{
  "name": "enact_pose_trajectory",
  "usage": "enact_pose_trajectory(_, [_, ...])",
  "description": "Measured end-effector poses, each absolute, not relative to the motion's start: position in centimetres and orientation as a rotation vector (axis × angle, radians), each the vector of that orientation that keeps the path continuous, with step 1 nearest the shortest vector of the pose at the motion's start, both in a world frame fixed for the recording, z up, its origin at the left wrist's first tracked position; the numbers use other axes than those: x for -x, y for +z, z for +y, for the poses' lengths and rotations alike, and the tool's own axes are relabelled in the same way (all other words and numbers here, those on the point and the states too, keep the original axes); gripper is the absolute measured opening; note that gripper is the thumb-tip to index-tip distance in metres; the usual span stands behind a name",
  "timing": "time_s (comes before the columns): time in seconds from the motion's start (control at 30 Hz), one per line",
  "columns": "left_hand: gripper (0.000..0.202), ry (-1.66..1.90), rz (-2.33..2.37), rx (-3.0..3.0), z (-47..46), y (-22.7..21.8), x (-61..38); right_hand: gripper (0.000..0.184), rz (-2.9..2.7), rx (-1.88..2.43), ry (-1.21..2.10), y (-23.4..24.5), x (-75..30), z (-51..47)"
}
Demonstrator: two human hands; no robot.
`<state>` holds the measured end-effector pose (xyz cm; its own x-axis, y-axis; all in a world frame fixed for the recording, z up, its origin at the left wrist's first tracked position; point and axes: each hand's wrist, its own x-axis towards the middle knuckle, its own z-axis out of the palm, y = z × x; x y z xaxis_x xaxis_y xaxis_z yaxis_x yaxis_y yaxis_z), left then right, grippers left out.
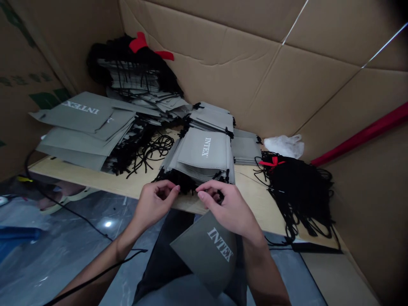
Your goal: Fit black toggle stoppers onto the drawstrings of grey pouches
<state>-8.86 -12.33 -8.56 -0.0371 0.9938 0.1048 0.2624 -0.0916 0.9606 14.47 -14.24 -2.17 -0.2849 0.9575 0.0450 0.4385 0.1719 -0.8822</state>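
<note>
1. On the pale wooden board point(255, 199) I took as my landmark the middle stack of flat grey pouches lettered INTEX in white point(204, 148).
2. Nearer to me than that stack, my right hand point(228, 204) was curled, thumb and forefinger close, clamped on a single grey rectangular pouch with white lettering point(205, 250). It hung tilted beneath the hand, over dark trousers point(162, 255).
3. I had my left hand point(159, 197) just before the stack's left front corner, thumb and forefinger tips together; whether they pinched a cord, I could not tell.
4. Left of the stack I saw loose thin black cords point(161, 146) and, farther out, a fanned pile of grey pouches point(86, 127).
5. Behind it to the left leaned a tall corded bundle point(134, 74) topped with a bright red strip point(138, 42).
6. To its right lay a bundle of black cords point(299, 191) and, behind that, a crumpled white plastic bag point(283, 145).
</note>
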Motion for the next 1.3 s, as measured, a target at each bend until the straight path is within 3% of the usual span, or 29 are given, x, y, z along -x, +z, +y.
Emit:
enact_pose_trajectory(0.23, [0.048,1.211,1.399,-1.504,-12.7,-7.9,8.8,0.043,-1.846,1.418,0.873,-2.0,-15.1,-13.3])
enact_pose_trajectory(0.3, [0.050,1.183,1.353,-1.534,-13.5,-7.2,8.5,0.040,-1.867,1.410,0.874,-2.4,-14.4,-13.3])
enact_pose_trajectory(0.47, [0.032,1.040,1.153,-1.715,-15.6,-5.4,7.6,0.020,-2.078,1.282,0.933,-3.2,-12.2,-14.0])
enact_pose_trajectory(0.73, [0.036,1.012,1.142,-1.963,-14.6,-5.5,8.2,0.014,-2.098,1.234,0.909,-3.5,-11.1,-14.0])
enact_pose_trajectory(0.97, [0.036,1.013,1.212,-1.916,-12.9,-5.7,9.6,0.020,-1.750,1.080,1.278,-5.6,-11.9,-13.4])
enact_pose_trajectory(1.3, [0.045,1.127,1.408,-1.726,-12.5,-7.1,9.8,0.023,-1.496,1.032,1.355,-8.8,-9.5,-12.4])
